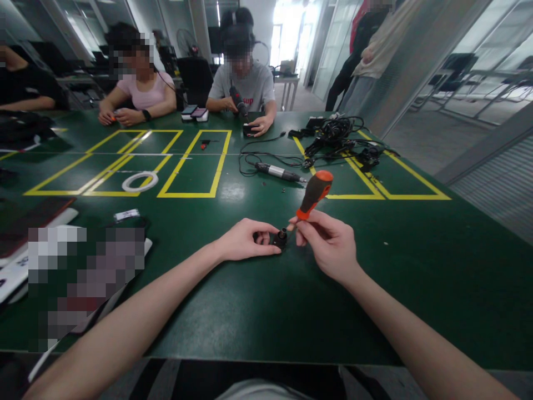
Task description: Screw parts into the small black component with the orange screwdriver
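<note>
My left hand point(246, 240) pinches a small dark cylindrical part point(281, 240) against the green tabletop, thumb and fingers around its sides. In my right hand point(331, 241) is a screwdriver point(315, 193) with an orange and grey handle, gripped low near the shaft. The handle points up and leans to the right. Its shaft slants down beside my right fingertips towards the dark part; whether the tip touches the part I cannot tell. Beyond my hands lies a silver and black electric screwdriver point(278, 171) with a cable.
A white ring point(140, 181) lies on the green table point(437, 266) near yellow tape rectangles. Tangled black cables point(339, 133) are heaped at the back right. Flat white-edged devices point(104, 272) lie on the left. Across the table, a person point(245, 78) holds a power tool; others sit further left.
</note>
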Demonstrator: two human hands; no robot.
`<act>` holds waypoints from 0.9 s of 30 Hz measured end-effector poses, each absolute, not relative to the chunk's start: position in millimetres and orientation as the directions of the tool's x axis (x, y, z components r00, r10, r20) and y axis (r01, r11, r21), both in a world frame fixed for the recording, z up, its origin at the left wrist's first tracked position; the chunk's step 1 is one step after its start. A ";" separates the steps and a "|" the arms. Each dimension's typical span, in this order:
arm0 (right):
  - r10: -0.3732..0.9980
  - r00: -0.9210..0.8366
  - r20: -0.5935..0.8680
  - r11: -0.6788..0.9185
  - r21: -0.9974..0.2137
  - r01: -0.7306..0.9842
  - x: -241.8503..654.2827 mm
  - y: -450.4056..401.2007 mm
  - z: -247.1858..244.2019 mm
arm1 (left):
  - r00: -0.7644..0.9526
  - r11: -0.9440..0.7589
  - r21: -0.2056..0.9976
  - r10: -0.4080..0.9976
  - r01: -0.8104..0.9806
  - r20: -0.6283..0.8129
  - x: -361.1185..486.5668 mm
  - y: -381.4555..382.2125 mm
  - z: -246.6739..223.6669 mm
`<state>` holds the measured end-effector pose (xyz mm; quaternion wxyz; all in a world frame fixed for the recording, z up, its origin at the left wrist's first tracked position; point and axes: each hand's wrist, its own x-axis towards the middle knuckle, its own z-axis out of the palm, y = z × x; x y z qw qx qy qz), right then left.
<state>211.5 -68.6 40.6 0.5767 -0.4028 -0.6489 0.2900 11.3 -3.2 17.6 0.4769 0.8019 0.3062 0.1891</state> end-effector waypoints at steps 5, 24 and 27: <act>0.902 -0.050 0.430 0.433 -0.896 0.096 212.0 -69.5 39.8 | 0.739 -0.368 0.877 0.674 0.309 0.023 11.2 -3.1 16.9; 0.913 -0.031 0.407 0.408 -0.912 0.033 210.2 -67.3 38.6 | 0.741 -0.411 0.857 0.669 0.311 0.053 11.2 -2.3 15.2; 0.921 -0.042 0.387 0.387 -0.922 -0.013 209.9 -68.1 38.7 | 0.741 -0.421 0.851 0.669 0.315 0.057 10.9 -2.4 15.3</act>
